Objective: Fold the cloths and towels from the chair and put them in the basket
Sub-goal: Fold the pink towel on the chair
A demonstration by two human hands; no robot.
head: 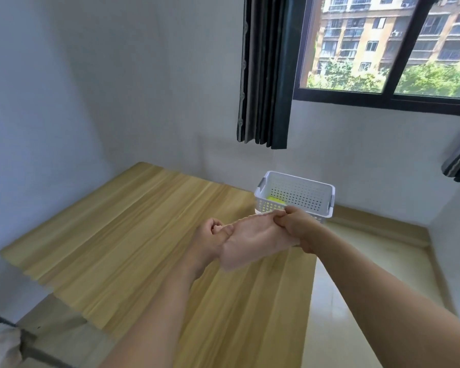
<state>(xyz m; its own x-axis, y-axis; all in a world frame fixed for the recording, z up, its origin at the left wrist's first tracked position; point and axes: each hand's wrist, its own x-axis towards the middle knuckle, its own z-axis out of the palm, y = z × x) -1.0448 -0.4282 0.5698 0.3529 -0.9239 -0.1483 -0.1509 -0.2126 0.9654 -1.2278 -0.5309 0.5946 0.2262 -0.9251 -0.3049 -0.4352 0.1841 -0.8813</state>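
Note:
Both my hands hold a small pale pink cloth [252, 241] in the air above the wooden table [122, 235]. My left hand [210, 235] pinches its left edge and my right hand [295, 224] grips its right top edge. The cloth hangs folded between them, just in front of a white perforated basket [298, 193] at the table's far right corner. Something yellow-green [275, 200] lies inside the basket. At the bottom left corner a white cloth [0, 346] lies on a dark chair edge.
The table stands against a white wall on the left and at the back. A dark curtain [266, 75] hangs beside a window at the upper right. Pale floor runs along the table's right side.

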